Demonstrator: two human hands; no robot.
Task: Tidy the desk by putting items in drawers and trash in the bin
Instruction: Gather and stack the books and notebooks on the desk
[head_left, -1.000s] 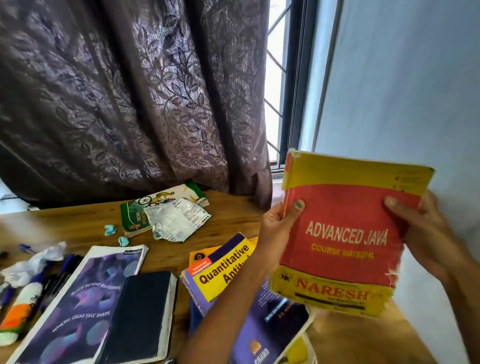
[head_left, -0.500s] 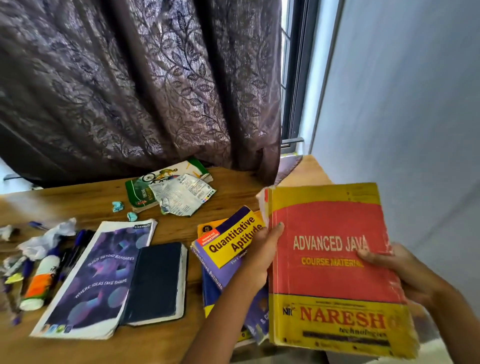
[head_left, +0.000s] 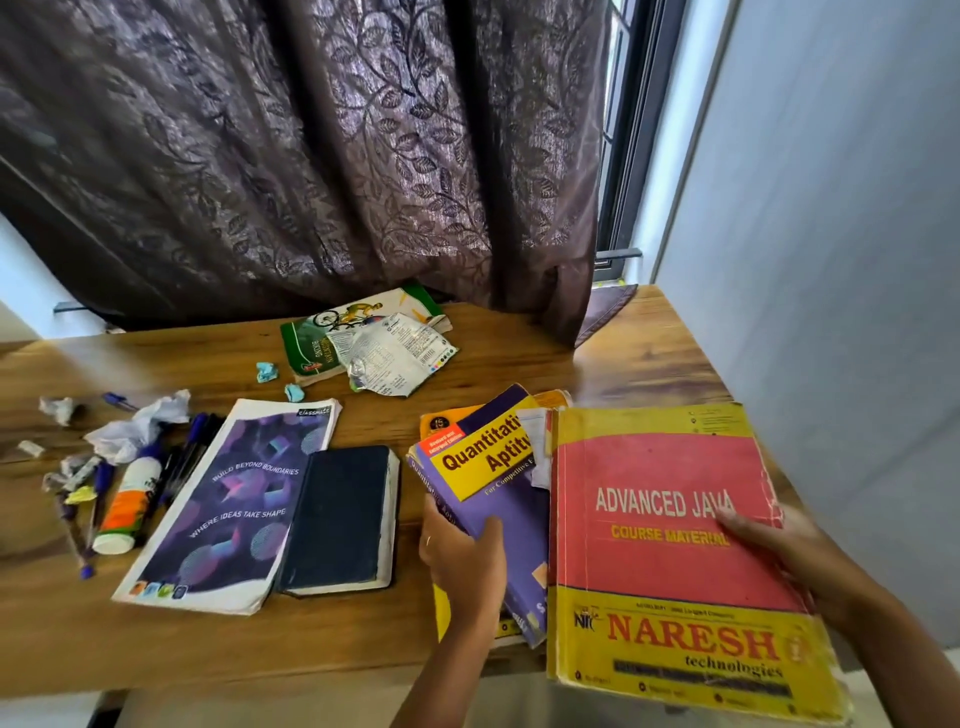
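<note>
Head view, nearest first:
Right hand (head_left: 789, 556): holds the red and yellow "Advanced Java" book (head_left: 670, 551) at its right edge, thumb lying across the cover; the fingers underneath are hidden.
Java book: cover up at the desk's near right corner, its lower end reaching past the desk edge; whether it rests on the wood or is carried I cannot tell.
Left hand (head_left: 462, 561): grips the purple and yellow "Quantitative Aptitude" book (head_left: 488, 483) at its left edge, thumb curled over the cover.
Aptitude book: lies on top of another yellow book (head_left: 441, 423) on the desk (head_left: 519, 358), its right side tucked under the Java book.
Black notebook (head_left: 340, 519): flat, just left of the left hand, its left edge overlapping the purple "Classmate" notebook (head_left: 228, 509).
Left clutter: a white and orange glue bottle (head_left: 127, 506), several blue pens (head_left: 182, 462), crumpled white paper (head_left: 135, 426) and small scraps.
Middle: two small crumpled blue bits (head_left: 267, 371) on bare wood.
Far edge: a green book with a cyclist (head_left: 317, 343), a torn silver wrapper (head_left: 395, 353) lying on it.
Behind: a dark leaf-patterned curtain (head_left: 311, 156) hanging to the desk, a window frame (head_left: 623, 156) to its right.
</note>
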